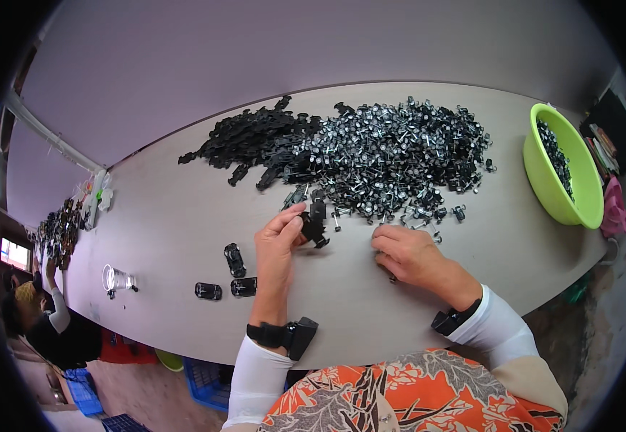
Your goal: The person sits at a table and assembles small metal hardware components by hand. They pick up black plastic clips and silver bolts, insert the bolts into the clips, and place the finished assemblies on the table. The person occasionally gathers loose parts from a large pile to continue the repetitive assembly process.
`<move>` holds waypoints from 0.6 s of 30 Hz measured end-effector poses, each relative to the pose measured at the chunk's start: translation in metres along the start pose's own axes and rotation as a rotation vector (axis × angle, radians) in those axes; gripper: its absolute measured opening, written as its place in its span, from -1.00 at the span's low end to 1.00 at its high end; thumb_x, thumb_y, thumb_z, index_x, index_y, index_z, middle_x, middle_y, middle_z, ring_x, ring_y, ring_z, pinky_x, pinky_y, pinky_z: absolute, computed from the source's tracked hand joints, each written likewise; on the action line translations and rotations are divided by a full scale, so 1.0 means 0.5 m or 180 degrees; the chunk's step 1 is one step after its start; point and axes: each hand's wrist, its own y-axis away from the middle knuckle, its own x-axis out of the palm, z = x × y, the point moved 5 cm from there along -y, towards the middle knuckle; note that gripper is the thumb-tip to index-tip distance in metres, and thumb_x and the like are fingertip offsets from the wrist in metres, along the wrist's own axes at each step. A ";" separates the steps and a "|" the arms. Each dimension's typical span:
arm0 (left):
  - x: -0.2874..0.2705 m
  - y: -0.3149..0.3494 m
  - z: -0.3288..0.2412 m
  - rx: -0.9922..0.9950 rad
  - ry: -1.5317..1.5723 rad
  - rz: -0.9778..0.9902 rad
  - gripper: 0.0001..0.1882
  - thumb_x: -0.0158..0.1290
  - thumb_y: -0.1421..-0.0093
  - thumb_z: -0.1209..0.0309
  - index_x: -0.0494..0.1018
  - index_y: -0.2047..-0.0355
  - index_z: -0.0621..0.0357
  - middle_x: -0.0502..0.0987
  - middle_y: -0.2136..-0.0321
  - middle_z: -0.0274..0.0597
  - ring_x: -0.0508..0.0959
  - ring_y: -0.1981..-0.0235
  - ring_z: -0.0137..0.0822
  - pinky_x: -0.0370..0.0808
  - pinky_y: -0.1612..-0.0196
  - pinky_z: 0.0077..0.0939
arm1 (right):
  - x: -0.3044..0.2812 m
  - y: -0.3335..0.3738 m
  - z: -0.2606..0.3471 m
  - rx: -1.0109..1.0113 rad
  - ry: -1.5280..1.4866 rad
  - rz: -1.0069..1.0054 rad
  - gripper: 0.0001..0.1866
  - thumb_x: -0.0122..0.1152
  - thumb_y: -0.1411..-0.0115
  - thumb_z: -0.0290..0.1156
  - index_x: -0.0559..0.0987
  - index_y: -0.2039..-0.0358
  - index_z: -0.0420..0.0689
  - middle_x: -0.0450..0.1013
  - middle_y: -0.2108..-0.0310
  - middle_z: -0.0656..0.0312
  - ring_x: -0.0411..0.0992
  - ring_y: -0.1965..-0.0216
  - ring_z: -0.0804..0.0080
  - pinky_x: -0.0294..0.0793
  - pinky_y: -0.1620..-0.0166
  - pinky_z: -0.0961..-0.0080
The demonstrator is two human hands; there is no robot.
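My left hand (278,236) grips a black plastic toy car chassis (315,230) between thumb and fingers, just in front of the piles. Away to its right, my right hand (415,253) is closed, fingertips pressed together low over the table; what they pinch is hidden. Beyond it spreads a big heap of silver-and-black wheel axles (406,147), with a few loose ones along its near edge. Joining that heap on the left is a pile of flat black chassis (244,140). Three black toy cars (234,260) lie left of my left forearm.
A lime-green basin (554,183) holding small dark parts stands at the table's right end. Toward the left sits a clear cup (117,276). At the far left, a person (57,317) reaches to another heap of parts (59,234). A blue crate (205,381) is below the near edge.
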 end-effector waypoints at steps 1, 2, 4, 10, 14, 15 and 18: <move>0.006 0.010 -0.002 -0.0232 0.0289 0.0050 -0.80 -0.04 -0.25 0.45 0.45 0.17 0.30 0.56 0.28 -0.06 0.59 0.42 -0.34 0.61 0.35 -0.42 | 0.001 0.002 0.001 -0.0006 0.0091 0.0025 -0.92 0.14 -0.02 -0.51 0.43 0.44 -0.17 0.35 0.34 0.22 0.43 0.34 0.23 0.48 0.37 0.32; 0.017 0.027 -0.016 -0.0461 0.0575 0.0095 -0.80 -0.08 -0.27 0.44 0.41 0.18 0.30 0.56 0.28 0.00 0.60 0.41 -0.28 0.61 0.35 -0.37 | 0.003 0.004 0.004 -0.0018 0.0177 0.0049 -0.91 0.14 -0.02 -0.50 0.42 0.45 -0.17 0.34 0.35 0.21 0.43 0.35 0.23 0.48 0.37 0.32; 0.019 0.052 -0.010 -0.0947 0.0882 0.0219 -0.84 -0.19 -0.31 0.39 0.28 0.23 0.23 0.54 0.28 0.17 0.62 0.38 -0.10 0.61 0.36 -0.28 | 0.009 0.004 0.007 -0.0025 0.0342 0.0139 -0.90 0.15 -0.02 -0.49 0.41 0.46 -0.16 0.33 0.37 0.20 0.43 0.36 0.22 0.47 0.38 0.32; 0.030 0.123 0.002 -0.1431 0.1021 0.0644 -0.75 0.01 -0.22 0.43 0.30 0.13 0.27 0.54 0.31 0.15 0.62 0.44 -0.18 0.63 0.41 -0.39 | 0.005 -0.001 0.014 -0.0043 -0.0015 0.0107 -0.85 0.21 0.01 -0.50 0.44 0.40 -0.17 0.36 0.34 0.19 0.44 0.37 0.18 0.47 0.38 0.33; 0.035 0.152 0.001 -0.1611 0.0712 0.0910 -0.72 0.11 -0.13 0.55 0.34 0.15 0.23 0.56 0.34 -0.03 0.59 0.44 -0.36 0.53 0.44 -0.59 | -0.025 -0.005 0.055 -0.0240 -0.0743 -0.0218 -0.71 0.27 0.06 -0.55 0.48 0.27 -0.17 0.43 0.26 0.19 0.46 0.33 0.18 0.48 0.33 0.38; 0.037 0.158 0.002 -0.1606 0.0645 0.0968 -0.73 0.12 -0.12 0.54 0.35 0.16 0.22 0.57 0.36 -0.05 0.59 0.44 -0.37 0.51 0.45 -0.62 | -0.025 -0.007 0.067 -0.0315 -0.0894 -0.0279 -0.68 0.28 0.08 -0.56 0.49 0.24 -0.17 0.44 0.25 0.19 0.47 0.32 0.18 0.49 0.32 0.39; 0.058 0.166 0.015 -0.1719 0.0784 0.1026 -0.78 0.15 -0.10 0.51 0.40 0.24 0.20 0.57 0.43 -0.09 0.55 0.54 -0.41 0.46 0.50 -0.66 | -0.026 0.001 0.098 -0.0540 -0.0793 -0.0413 -0.66 0.29 0.09 -0.55 0.50 0.22 -0.14 0.46 0.24 0.20 0.46 0.30 0.23 0.49 0.32 0.43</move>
